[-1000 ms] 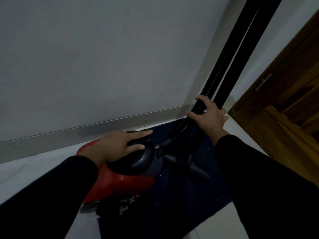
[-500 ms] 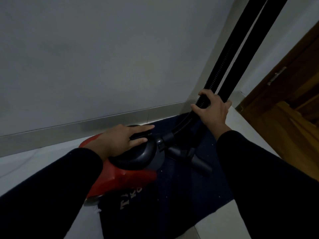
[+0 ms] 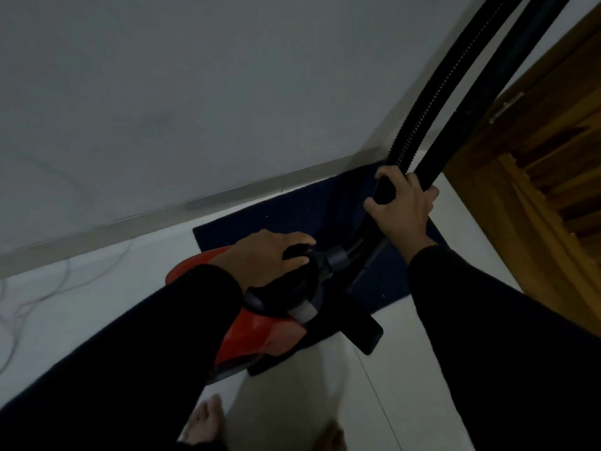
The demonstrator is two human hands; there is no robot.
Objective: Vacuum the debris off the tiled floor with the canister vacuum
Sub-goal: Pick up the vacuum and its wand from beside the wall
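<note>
The canister vacuum (image 3: 260, 336), with a red body and a black top part, is seen low in the middle of the view, partly on a dark blue mat (image 3: 292, 213) and partly on the white tiled floor (image 3: 406, 369). The mat is laid in the corner, against the grey skirting (image 3: 195, 203) of a pale wall (image 3: 195, 92).

The left hand (image 3: 266, 258) is placed on the black handle on top of the canister; the fingers are bent over the handle and it is gripped. The ribbed black hose (image 3: 419, 125) is joined to the front of the canister and goes up to the top right edge of the picture. Just beside it a smooth black tube (image 3: 471, 102) is seen, also going up and out of view. The right hand (image 3: 403, 203) is closed around the hose near its lower part, with the thumb on the left side; the smooth tube is touched by the fingers on the far side.

A flat black nozzle part (image 3: 364, 330) lies on the floor at the mat's edge, right of the canister. A wooden door (image 3: 536, 206) is seen at the right. Thin white cable (image 3: 48, 288) lies on the floor at the left. Both arms are covered by black sleeves (image 3: 504, 336), and bare toes (image 3: 205, 424) are visible at the bottom edge.
</note>
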